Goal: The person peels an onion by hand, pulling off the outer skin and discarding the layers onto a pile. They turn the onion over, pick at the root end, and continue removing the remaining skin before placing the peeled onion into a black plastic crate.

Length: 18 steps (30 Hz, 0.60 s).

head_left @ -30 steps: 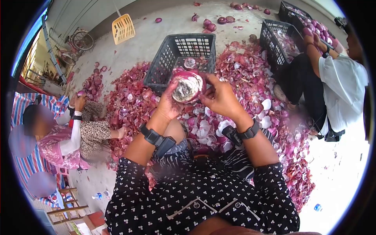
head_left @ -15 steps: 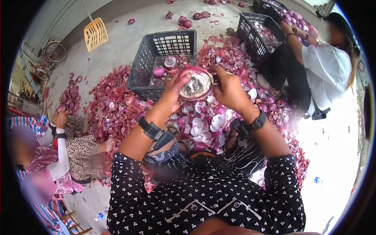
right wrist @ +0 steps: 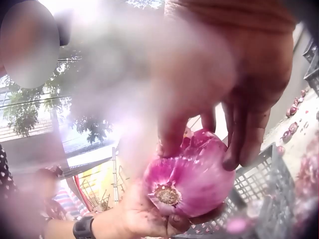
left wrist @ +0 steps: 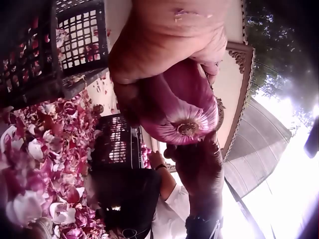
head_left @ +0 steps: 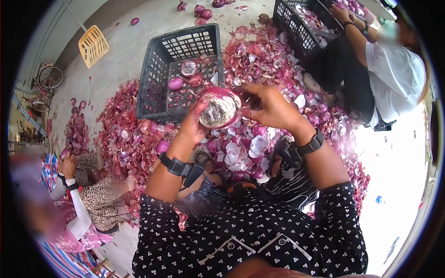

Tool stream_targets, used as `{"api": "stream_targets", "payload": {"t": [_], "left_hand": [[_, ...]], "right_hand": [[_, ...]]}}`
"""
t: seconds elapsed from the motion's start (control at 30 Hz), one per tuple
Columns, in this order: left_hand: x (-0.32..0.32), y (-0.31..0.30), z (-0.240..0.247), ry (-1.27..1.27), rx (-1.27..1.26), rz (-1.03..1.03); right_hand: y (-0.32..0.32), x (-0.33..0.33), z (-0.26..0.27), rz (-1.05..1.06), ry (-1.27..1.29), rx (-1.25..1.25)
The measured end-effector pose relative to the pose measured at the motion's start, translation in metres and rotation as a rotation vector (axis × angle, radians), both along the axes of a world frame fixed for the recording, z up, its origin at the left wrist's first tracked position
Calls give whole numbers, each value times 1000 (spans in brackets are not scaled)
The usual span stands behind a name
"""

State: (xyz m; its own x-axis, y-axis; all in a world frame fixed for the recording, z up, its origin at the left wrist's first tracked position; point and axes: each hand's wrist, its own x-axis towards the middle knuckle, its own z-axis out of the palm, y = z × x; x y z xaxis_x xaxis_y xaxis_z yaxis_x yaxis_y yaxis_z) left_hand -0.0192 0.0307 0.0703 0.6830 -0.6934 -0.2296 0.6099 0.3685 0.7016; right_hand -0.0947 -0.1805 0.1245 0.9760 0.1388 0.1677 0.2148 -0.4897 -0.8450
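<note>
A large red onion with a whitish, dark-stained face is held up in front of the body, above the near edge of a black crate. My left hand grips it from the left side, thumb on its skin. At its right side, my right hand pinches the onion's edge with bent fingers and thumb. The left wrist view shows the onion's root end below the palm. In the right wrist view, fingers touch the top of the onion while the left hand supports it from beneath.
The black crate holds a few onions. Peeled skins cover the floor around it. A yellow scoop lies at the upper left. One person sits at the left; another, in a white shirt, sits beside a second crate.
The head view has shifted, so the crate and scoop appear farther left. The onion stays in both hands, and the right fingers have shifted slightly along its edge.
</note>
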Motion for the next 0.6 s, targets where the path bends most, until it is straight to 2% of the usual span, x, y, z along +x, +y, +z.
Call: {"api": "stream_targets", "payload": {"t": [0.17,0.23,0.33,0.6], "left_hand": [[6,-2,7,-38,59,-20],[8,-6,6,-66,86,-10],[8,-10,5,-117,127,-1],[5,-16,7,-165,158,17]], "right_hand": [[-2,3,-2,8,-3,22],[2,3,2,-41,-94,-125],[8,2,2,-121,-139,-183],[6,4,-12,-212,-163,-162]]}}
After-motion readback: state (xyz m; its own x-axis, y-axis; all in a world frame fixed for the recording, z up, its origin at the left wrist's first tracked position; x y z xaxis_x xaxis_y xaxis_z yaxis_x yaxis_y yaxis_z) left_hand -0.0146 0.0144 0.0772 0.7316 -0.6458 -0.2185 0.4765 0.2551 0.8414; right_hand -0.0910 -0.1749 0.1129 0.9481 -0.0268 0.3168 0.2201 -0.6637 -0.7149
